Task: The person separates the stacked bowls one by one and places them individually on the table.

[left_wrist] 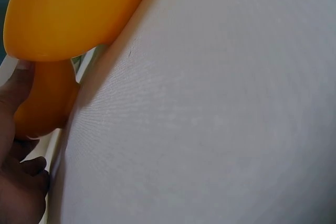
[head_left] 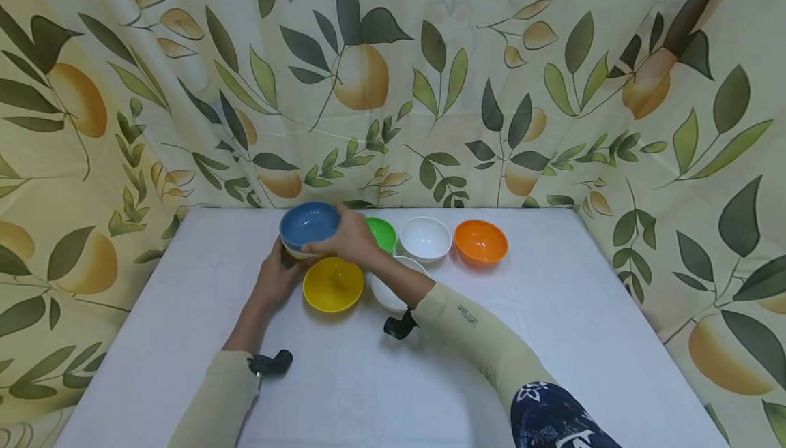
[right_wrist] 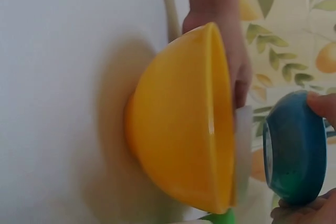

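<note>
My right hand [head_left: 351, 238] grips a blue bowl [head_left: 310, 224] by its rim at the back left of the table. In the right wrist view the blue bowl [right_wrist: 295, 148] hangs just above a white rim [right_wrist: 243, 153], with a gap between them. Under it stands a yellow bowl [left_wrist: 50, 100], mostly hidden in the head view. My left hand [head_left: 276, 276] holds that lower bowl, thumb on the near side and fingers curled beside it. A second yellow bowl [head_left: 333, 286] sits just in front, touched by neither hand.
Right of the hands stand a green bowl [head_left: 382, 233], a white bowl [head_left: 425, 239] and an orange bowl [head_left: 481, 241] in a row. Another white bowl [head_left: 388, 291] is partly hidden under my right forearm. A patterned curtain [head_left: 430, 93] hangs behind the white-covered table [head_left: 552, 311].
</note>
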The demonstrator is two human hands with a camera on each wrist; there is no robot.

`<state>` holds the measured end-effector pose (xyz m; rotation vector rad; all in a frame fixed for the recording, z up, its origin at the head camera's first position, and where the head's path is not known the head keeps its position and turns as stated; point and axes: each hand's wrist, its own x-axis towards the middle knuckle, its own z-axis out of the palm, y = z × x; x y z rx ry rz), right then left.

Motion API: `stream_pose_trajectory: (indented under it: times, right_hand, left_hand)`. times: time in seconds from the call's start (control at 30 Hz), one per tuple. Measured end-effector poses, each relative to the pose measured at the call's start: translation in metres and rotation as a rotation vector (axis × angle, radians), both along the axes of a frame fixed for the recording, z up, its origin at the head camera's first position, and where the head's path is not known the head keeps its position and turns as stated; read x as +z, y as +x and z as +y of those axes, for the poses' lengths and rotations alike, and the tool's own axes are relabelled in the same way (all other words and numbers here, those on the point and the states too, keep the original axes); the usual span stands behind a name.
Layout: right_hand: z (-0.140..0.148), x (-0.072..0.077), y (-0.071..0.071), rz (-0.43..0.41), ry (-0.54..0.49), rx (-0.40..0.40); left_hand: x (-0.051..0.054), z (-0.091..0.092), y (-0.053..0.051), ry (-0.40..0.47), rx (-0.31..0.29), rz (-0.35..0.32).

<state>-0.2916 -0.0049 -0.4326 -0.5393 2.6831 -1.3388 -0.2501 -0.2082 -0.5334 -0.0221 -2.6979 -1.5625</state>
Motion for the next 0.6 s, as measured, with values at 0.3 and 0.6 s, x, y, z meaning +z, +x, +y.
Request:
stream_pose_trajectory:
  times: [0.3,0.6]
  right_hand:
    - [0.027,0.020,0.023,0.019,-0.090,0.026]
    - [0.076,0.023,0.058,-0.004,-0.142,0.015]
  left_hand:
    - [-0.004,0.002,-0.002,0.044,0.009,0.007]
    - [-0.001,0.002,-0.001,0.066,0.011,-0.007]
